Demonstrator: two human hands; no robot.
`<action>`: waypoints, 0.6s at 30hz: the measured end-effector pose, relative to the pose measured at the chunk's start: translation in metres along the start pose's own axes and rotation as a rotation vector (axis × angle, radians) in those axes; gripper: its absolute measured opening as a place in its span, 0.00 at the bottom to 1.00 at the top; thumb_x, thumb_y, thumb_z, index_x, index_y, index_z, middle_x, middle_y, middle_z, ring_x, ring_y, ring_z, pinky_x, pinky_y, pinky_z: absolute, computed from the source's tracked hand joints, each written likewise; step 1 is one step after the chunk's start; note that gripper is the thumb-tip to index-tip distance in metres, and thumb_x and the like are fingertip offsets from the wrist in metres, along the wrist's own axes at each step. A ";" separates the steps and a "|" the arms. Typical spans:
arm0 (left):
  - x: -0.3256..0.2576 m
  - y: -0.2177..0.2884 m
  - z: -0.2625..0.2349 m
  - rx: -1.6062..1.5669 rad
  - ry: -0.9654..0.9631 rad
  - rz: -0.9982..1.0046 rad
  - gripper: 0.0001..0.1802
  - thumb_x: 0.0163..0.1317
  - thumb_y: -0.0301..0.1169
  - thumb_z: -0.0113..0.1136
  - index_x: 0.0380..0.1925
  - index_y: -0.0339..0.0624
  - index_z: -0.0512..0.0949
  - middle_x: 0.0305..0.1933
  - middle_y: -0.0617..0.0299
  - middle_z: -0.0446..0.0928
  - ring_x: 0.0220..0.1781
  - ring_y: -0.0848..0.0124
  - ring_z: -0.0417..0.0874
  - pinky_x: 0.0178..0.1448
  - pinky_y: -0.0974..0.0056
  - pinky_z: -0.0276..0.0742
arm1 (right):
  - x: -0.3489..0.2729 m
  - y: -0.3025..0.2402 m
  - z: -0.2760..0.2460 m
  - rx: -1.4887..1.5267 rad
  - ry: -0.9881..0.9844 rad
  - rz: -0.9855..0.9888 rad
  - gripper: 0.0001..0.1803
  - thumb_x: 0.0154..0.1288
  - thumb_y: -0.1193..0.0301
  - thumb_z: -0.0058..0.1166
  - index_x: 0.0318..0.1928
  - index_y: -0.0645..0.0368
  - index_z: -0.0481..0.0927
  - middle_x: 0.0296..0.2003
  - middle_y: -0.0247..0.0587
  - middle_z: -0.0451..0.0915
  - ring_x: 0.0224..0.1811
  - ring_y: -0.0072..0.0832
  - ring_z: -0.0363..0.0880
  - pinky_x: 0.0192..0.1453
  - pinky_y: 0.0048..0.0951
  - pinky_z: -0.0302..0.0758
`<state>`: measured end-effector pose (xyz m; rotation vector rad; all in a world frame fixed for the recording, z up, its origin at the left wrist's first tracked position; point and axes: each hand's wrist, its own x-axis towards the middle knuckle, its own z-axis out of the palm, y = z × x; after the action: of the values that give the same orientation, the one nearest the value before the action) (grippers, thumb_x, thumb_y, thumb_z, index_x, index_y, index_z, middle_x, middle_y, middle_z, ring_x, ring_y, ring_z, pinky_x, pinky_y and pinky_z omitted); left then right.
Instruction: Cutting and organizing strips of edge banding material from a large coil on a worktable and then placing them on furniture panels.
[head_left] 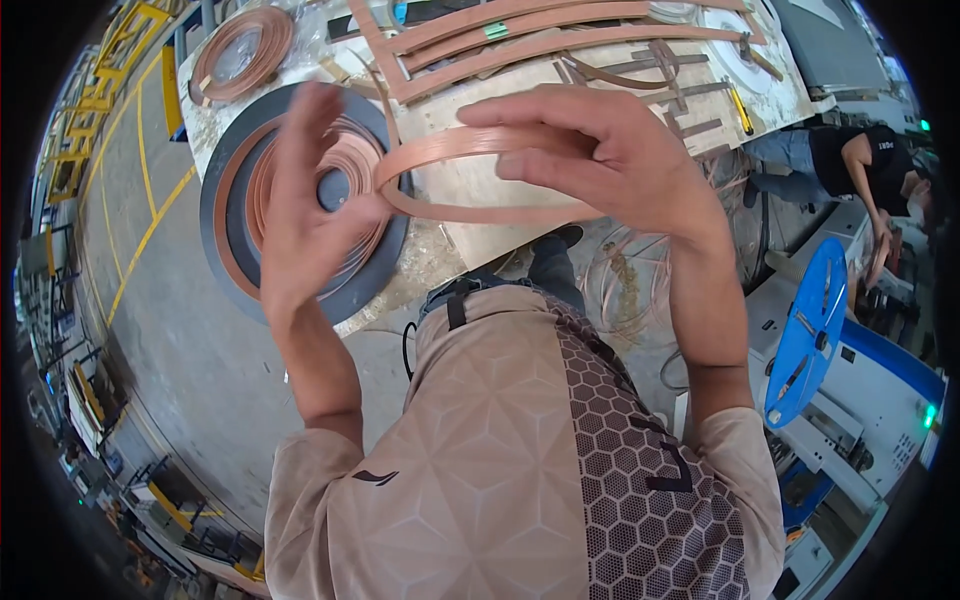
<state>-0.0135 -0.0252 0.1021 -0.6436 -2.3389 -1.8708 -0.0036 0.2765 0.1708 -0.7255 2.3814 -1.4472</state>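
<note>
While pinching a copper-coloured loop (450, 146) at upper centre between thumb and fingers of right hand (640, 165), held blurred left hand (290, 225) by the loop's left end; could not tell fingers spread from pressed together. Hid loop's right part behind right hand, part of upper-left copper coil (362, 155) behind left hand.

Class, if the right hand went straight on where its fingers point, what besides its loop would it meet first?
The right hand would probably meet the left hand, near the left end of the copper-coloured loop; depth is unclear.
</note>
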 end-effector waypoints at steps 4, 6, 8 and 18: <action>0.034 0.054 0.019 0.232 -0.521 -0.269 0.28 0.70 0.42 0.71 0.61 0.33 0.79 0.47 0.56 0.86 0.46 0.66 0.84 0.50 0.55 0.79 | 0.012 -0.004 0.008 0.137 -0.014 0.020 0.22 0.71 0.79 0.66 0.62 0.62 0.76 0.45 0.31 0.83 0.47 0.15 0.80 0.50 0.20 0.76; 0.028 0.044 0.017 0.237 -0.437 -0.048 0.18 0.74 0.39 0.67 0.50 0.34 0.82 0.31 0.63 0.82 0.32 0.71 0.80 0.37 0.58 0.74 | 0.006 0.001 0.005 0.200 0.032 0.046 0.26 0.68 0.80 0.68 0.64 0.61 0.74 0.43 0.32 0.83 0.46 0.15 0.80 0.49 0.20 0.77; 0.023 0.045 0.004 0.030 -0.374 -0.017 0.16 0.76 0.38 0.64 0.47 0.33 0.81 0.28 0.67 0.77 0.31 0.73 0.76 0.36 0.61 0.72 | -0.012 0.014 -0.001 0.219 -0.009 0.057 0.29 0.67 0.78 0.69 0.65 0.61 0.73 0.42 0.33 0.83 0.45 0.15 0.80 0.48 0.21 0.77; 0.013 -0.014 -0.019 -0.552 -0.197 -0.152 0.22 0.83 0.47 0.52 0.46 0.36 0.73 0.31 0.66 0.70 0.28 0.78 0.70 0.33 0.70 0.69 | -0.058 0.065 0.049 0.654 0.666 -0.050 0.35 0.69 0.64 0.71 0.73 0.60 0.74 0.39 0.35 0.81 0.29 0.21 0.76 0.36 0.25 0.75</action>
<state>-0.0343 -0.0422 0.0977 -0.7355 -2.0110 -2.6683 0.0497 0.2956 0.0879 -0.1382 2.0230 -2.6053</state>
